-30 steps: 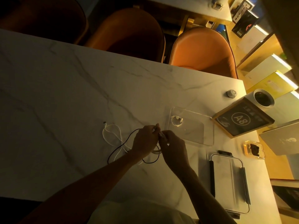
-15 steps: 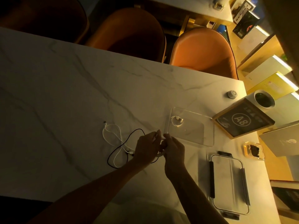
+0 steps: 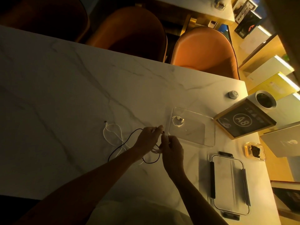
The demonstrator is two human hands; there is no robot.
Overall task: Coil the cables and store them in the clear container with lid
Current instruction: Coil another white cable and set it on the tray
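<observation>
A white cable [image 3: 112,133] lies in loose loops on the marble table [image 3: 65,95], with a thin black cable [image 3: 125,143] crossing it. My left hand [image 3: 148,137] and my right hand [image 3: 172,148] meet just left of the clear container [image 3: 209,132]. Both pinch a stretch of the white cable, and small white loops hang between them. A small coiled white cable [image 3: 178,121] sits inside the container's far left corner. The clear lid [image 3: 230,185] with dark clips lies on the table to the right of my right arm.
A framed A8 sign [image 3: 245,121] and a white cup [image 3: 265,101] stand right of the container. A small round knob [image 3: 233,94] and a little clear box [image 3: 254,151] lie near the table's right edge. Orange chairs [image 3: 204,51] line the far side.
My hands have kept working the white cable between them, shifting slightly and gathering loops. The loose white loops at the left have barely moved.
</observation>
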